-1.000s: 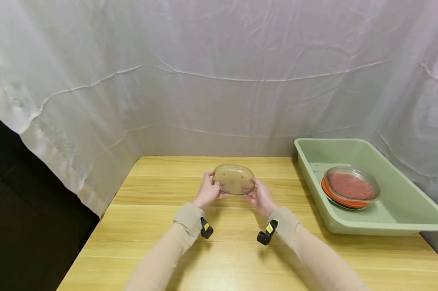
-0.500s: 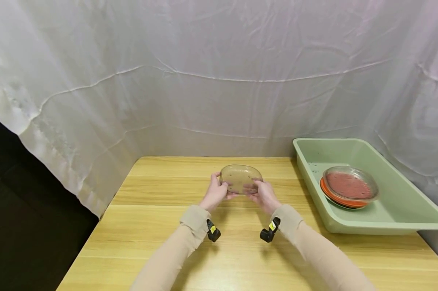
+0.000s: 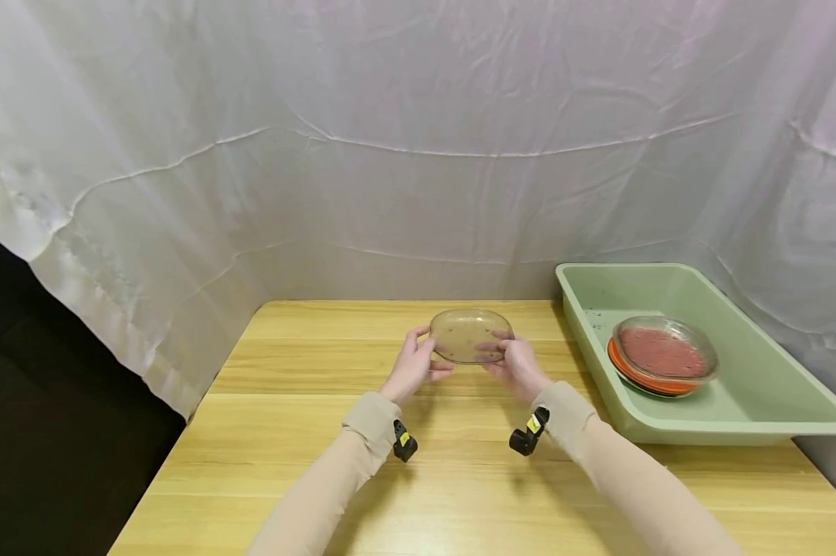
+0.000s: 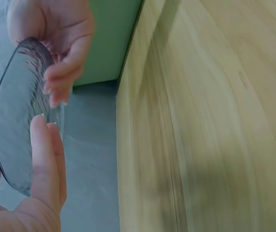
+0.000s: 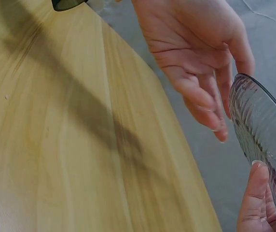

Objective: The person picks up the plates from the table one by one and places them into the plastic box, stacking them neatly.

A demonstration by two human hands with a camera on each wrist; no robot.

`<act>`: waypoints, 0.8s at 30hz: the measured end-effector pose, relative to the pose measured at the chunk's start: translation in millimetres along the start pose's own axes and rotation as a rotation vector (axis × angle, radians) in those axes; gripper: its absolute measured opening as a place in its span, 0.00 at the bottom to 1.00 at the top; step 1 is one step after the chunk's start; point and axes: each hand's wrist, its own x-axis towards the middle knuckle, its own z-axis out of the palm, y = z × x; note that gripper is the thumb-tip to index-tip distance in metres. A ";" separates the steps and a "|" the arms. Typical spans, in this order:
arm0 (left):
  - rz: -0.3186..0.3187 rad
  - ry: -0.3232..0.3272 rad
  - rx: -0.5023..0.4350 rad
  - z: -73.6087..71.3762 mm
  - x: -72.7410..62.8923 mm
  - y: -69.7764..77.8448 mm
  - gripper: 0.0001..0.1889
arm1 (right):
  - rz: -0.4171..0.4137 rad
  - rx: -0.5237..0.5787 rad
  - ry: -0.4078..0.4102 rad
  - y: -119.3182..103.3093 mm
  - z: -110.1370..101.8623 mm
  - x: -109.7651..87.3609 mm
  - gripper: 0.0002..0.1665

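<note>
A see-through, brownish glass dish (image 3: pixel 468 333) with rounded corners is held up over the wooden table between both hands. My left hand (image 3: pixel 411 364) pinches its left end; in the left wrist view that hand's fingers (image 4: pixel 44 154) lie along the ribbed underside. At the opposite end my right hand (image 3: pixel 520 369) grips the dish, some fingers showing through the glass. The right wrist view has the ribbed side of the dish (image 5: pixel 254 125) at the right, with the right fingers (image 5: pixel 257 193) against it from below.
A light green basin (image 3: pixel 601 401) stands on the table (image 3: pixel 306 455) at the right. Inside it, a clear dish (image 3: pixel 702 340) lies on a stack of orange plates (image 3: pixel 622 363). A grey-white curtain (image 3: pixel 404 216) hangs behind the table and along its sides.
Both hands have carried the glass dish a little to the right. The right hand's fingers have shifted and now show through the dish at its right end.
</note>
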 end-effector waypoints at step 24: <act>0.292 0.001 0.651 10.5 -2.0 -8.2 0.23 | -0.043 0.001 -0.007 -59.8 -55.9 -21.0 0.33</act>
